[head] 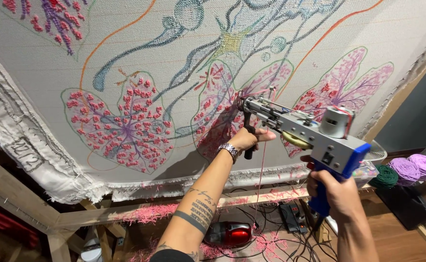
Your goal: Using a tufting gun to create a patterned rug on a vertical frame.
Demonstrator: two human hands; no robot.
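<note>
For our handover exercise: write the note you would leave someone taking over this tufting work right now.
Left hand grips the black front handle; right hand holds the blue rear grip of the tufting gun. Its tip is pressed to the stretched cloth at the middle pink leaf. Pink yarn hangs below the gun. The left leaf has dense pink tufts; the right leaf looks mostly outlined. Spare yarn cones sit on the right.

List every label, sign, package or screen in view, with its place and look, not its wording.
Handwritten marking: dark scrawl on the frayed white cloth edge, far left.
Small label: dark square on the grey side of the tufting gun, above its blue handle.
No screens or packages show.
</note>
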